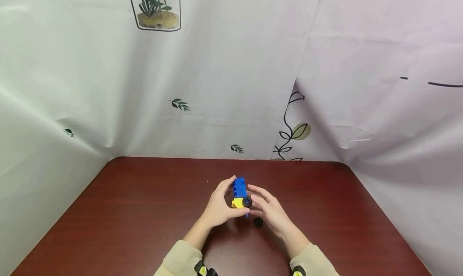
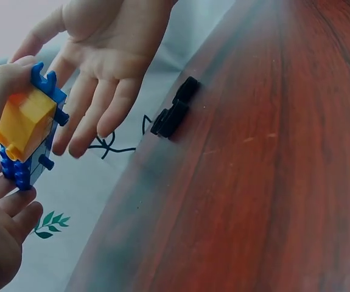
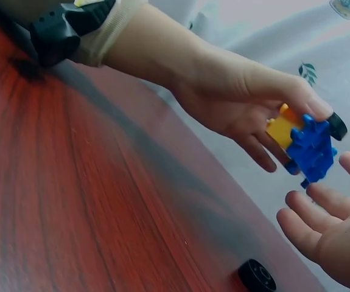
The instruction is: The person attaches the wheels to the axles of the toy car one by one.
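My left hand (image 1: 219,207) grips a small toy truck (image 1: 240,188) of blue and yellow plastic, thumb on one side and fingers on the other. A black wheel (image 1: 247,202) sits at the truck's side, close to the left thumb. In the left wrist view, blue pegs stick out from the toy beside its yellow block (image 2: 25,121). My right hand (image 1: 272,213) is beside the truck with its fingers spread and relaxed, holding nothing. Whether a right fingertip touches the truck I cannot tell. Another black wheel (image 3: 257,277) lies on the table below the hands.
The dark red wooden table (image 1: 144,211) reaches back to a white printed cloth (image 1: 224,67) that hangs behind it and at both sides. Black round pieces (image 2: 173,115) show on the tabletop in the left wrist view. Both wrists wear black straps.
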The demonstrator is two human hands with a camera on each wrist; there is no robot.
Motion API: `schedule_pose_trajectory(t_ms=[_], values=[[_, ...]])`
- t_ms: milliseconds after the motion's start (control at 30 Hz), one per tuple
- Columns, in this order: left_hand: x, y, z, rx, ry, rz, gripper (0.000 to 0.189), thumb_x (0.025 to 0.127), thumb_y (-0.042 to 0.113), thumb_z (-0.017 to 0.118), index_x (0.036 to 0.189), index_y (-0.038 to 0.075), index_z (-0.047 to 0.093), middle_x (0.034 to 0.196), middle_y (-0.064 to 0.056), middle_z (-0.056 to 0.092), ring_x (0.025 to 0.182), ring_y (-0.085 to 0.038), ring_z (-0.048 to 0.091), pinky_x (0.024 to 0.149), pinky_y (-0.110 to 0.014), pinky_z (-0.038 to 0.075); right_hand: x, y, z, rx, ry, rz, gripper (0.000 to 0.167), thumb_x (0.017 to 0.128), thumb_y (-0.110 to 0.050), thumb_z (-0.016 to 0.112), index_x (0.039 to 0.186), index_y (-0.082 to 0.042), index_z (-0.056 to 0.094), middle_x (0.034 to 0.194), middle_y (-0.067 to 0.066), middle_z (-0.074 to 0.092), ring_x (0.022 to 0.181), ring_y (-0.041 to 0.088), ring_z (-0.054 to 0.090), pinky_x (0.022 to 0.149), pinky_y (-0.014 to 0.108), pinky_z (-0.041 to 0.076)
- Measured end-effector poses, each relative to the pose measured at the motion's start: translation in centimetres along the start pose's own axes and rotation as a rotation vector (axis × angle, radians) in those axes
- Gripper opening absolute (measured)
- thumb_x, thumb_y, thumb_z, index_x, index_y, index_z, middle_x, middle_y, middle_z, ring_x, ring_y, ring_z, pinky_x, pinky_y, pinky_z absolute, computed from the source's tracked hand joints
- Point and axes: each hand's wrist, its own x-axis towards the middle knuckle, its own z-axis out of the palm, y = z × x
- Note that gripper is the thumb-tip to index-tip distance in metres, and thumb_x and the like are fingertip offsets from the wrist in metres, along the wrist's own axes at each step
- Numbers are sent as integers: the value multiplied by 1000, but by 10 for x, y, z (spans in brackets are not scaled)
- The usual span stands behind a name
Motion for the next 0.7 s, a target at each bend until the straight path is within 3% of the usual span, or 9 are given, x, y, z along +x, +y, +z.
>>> schedule_pose_trajectory(t_ms=[233, 467, 700], values=[[-3, -5, 2, 22, -15, -21, 94, 66, 37, 85, 145, 17, 37, 141, -4, 44, 127, -23, 50, 102, -38, 43, 3, 5, -6, -89, 41, -20, 48, 94, -32, 57, 132, -3, 51, 131, 19, 56, 110, 26, 61, 94, 38, 51], [0, -8, 4, 23, -26, -6, 93, 67, 37, 84, 145, 16, 37, 141, -5, 43, 127, -24, 49, 103, -39, 43, 6, 7, -15, -173, 46, -52, 47, 94, -31, 57, 129, 1, 52, 127, 19, 59, 109, 25, 62, 95, 41, 50], [0, -8, 3, 26, -29, 7, 88, 71, 36, 81, 145, 18, 37, 142, -7, 42, 127, -27, 49, 103, -42, 42, 9, 7, -21, -273, 59, -112, 42, 95, -27, 57, 125, 1, 56, 125, 21, 59, 114, 34, 59, 94, 41, 50]])
